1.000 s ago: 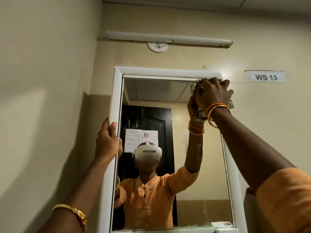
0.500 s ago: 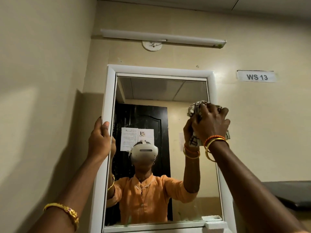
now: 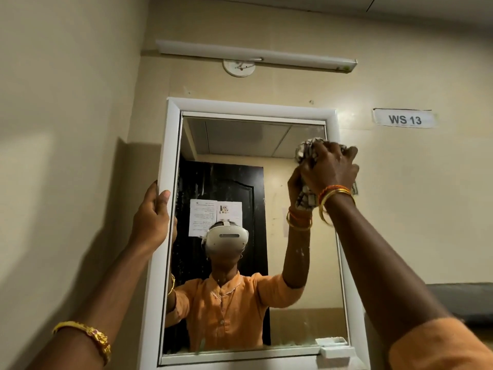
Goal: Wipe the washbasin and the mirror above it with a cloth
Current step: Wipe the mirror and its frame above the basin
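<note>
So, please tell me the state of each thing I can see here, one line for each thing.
Mirror: hung on the wall, being wiped near its upper right edge.
Cloth: bunched up, pressed on the glass.
Right hand: fingers curled round the cloth.
Left hand: grips the mirror's white frame on the left side.
Tube light: appears unlit.
Door, reflected: closed.

I think I stand in a washroom of some institution or workplace, not a home. On the plain beige wall (image 3: 400, 209) hangs a white-framed mirror (image 3: 240, 145) w/ a tube light (image 3: 256, 55) above it. A printed label "WS 13" (image 3: 405, 119) is stuck beside. In the reflection I see a black door (image 3: 226, 182) w/ paper notices (image 3: 215, 214) on it.
</note>
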